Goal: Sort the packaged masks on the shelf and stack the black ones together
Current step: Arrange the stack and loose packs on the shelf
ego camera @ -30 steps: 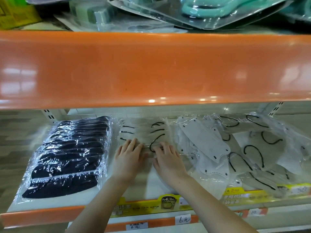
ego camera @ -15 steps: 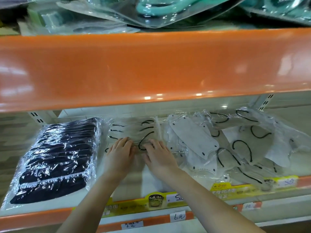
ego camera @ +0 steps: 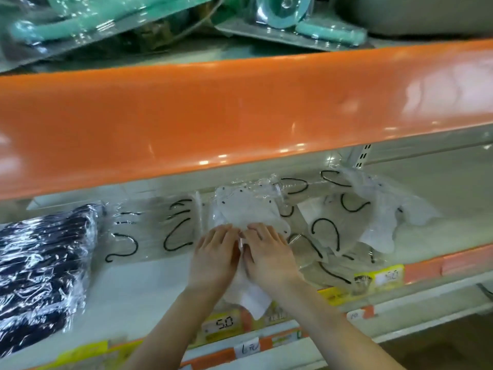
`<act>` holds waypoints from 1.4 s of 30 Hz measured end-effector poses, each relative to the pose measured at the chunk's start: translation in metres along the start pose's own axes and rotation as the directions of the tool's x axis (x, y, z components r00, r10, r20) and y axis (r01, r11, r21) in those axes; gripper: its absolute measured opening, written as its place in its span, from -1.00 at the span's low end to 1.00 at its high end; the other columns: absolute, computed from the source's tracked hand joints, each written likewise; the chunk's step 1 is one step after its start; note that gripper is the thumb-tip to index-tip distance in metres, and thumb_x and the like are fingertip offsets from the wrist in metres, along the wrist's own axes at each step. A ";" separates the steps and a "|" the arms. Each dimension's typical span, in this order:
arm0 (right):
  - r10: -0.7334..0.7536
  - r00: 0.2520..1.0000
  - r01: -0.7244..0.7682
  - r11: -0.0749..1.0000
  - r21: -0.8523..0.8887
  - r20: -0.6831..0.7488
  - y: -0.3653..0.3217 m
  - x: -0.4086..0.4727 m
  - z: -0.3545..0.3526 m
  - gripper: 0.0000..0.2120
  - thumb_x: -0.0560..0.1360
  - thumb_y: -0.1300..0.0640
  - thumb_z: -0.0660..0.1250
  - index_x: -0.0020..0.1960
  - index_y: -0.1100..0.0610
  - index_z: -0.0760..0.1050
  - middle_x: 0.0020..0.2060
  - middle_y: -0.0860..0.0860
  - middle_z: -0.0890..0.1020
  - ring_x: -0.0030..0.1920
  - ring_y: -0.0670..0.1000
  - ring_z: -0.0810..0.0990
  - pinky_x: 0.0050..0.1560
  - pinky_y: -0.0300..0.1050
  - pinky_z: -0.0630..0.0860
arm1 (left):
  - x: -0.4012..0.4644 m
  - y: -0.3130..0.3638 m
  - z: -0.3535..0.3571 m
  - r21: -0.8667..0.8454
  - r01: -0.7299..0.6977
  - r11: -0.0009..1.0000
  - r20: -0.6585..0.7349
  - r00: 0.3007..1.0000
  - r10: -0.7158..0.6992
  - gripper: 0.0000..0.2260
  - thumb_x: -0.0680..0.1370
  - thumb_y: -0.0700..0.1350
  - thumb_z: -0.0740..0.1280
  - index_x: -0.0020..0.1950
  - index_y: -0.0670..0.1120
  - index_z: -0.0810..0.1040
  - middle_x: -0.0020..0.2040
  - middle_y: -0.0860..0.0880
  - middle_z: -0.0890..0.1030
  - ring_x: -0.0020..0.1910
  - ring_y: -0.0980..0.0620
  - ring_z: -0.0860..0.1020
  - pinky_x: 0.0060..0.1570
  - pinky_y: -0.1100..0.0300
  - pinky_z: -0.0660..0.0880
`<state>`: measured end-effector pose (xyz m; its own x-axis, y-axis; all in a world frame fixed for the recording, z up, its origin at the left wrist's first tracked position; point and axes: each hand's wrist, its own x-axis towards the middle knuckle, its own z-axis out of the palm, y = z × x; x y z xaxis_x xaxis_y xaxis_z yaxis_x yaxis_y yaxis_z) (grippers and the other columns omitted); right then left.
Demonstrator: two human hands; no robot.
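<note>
Nearest, on the shelf's front rail (ego camera: 424,269): a price tag reading "5.0" (ego camera: 223,322), a handwritten tag below it (ego camera: 250,347), illegible, and a yellow label (ego camera: 388,276) further right, blurred. Just behind the rail, left hand (ego camera: 214,256) and right hand (ego camera: 269,253) side by side, fingers straight and close together, pressing flat on a white packaged mask (ego camera: 253,212) whose corner overhangs the rail. Left of the hands, a clear pack with black ear loops (ego camera: 160,231), then bare shelf before the stack of black masks (ego camera: 40,268) at the far left edge. Right of the hands, a loose heap of white masks (ego camera: 354,222). Overhead, an orange shelf lip (ego camera: 240,116) closing in the reach, teal packaged goods (ego camera: 106,25) above it.
</note>
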<state>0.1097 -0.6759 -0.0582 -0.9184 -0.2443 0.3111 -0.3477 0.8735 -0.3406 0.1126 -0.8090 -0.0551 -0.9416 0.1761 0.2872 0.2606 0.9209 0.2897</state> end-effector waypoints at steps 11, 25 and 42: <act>0.163 0.984 -0.168 0.982 -0.090 -0.067 0.092 -0.023 -0.041 -0.63 0.39 0.02 0.09 0.01 0.14 0.58 0.05 0.08 0.59 -0.01 0.16 0.60 -0.12 0.01 0.56 | 0.020 0.086 0.044 -0.042 -0.104 0.994 -0.053 0.993 0.101 -0.70 0.45 -0.01 0.18 0.03 -0.12 0.59 0.02 -0.05 0.63 0.02 -0.05 0.57 -0.14 0.14 0.50; 0.179 0.981 -0.188 0.971 -0.146 -0.071 0.147 -0.044 -0.039 -0.52 0.37 -0.12 0.33 0.18 0.14 0.52 0.14 0.10 0.55 0.08 0.15 0.55 0.08 0.01 0.52 | 0.027 0.124 0.083 0.007 -0.065 0.998 -0.038 0.997 0.065 -0.65 0.45 -0.05 0.14 0.07 -0.17 0.61 0.08 -0.11 0.61 0.05 -0.15 0.58 0.01 -0.01 0.52; 0.134 0.986 -0.127 0.989 0.082 -0.097 0.152 -0.047 -0.046 -0.63 0.16 0.32 0.53 -0.07 0.10 0.61 -0.17 -0.04 0.66 -0.14 0.03 0.62 -0.20 -0.14 0.56 | 0.028 0.120 0.086 -0.029 -0.171 0.985 -0.122 0.978 0.166 -0.75 0.47 -0.01 0.21 0.10 0.11 0.55 0.05 0.04 0.58 0.08 -0.04 0.50 -0.01 0.06 0.48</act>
<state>0.1090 -0.5123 -0.0842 -0.9342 -0.0828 0.3470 -0.2430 0.8597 -0.4493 0.0993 -0.6636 -0.0908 -0.8518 0.2832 0.4406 0.4241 0.8666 0.2630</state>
